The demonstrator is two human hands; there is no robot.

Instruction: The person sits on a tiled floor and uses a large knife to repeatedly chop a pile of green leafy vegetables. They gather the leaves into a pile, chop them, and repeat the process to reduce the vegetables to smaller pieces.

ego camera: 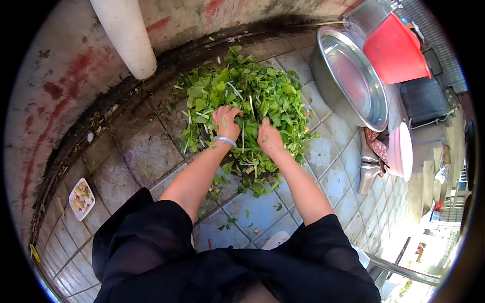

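A large heap of leafy greens [280,94], with pale cut stems among it, lies on the tiled floor in front of me. On its near left part rests my left hand [227,123], a pale bangle at the wrist, its fingers curled down over leaves and stems. Close by on the right, my right hand [269,138] is closed at the near side of a dark, blurred upright blade [254,99], which appears to be a knife sunk among the greens. Its handle is hidden in the fist. Bits of leaf stick to both hands.
At the upper right stand a big metal basin [350,75], a red plastic tub [396,51] and a pink basin [399,151] beside boots [369,174]. A white dish [81,199] with food scraps lies at left. A white pipe [127,36] meets the floor by the stained wall.
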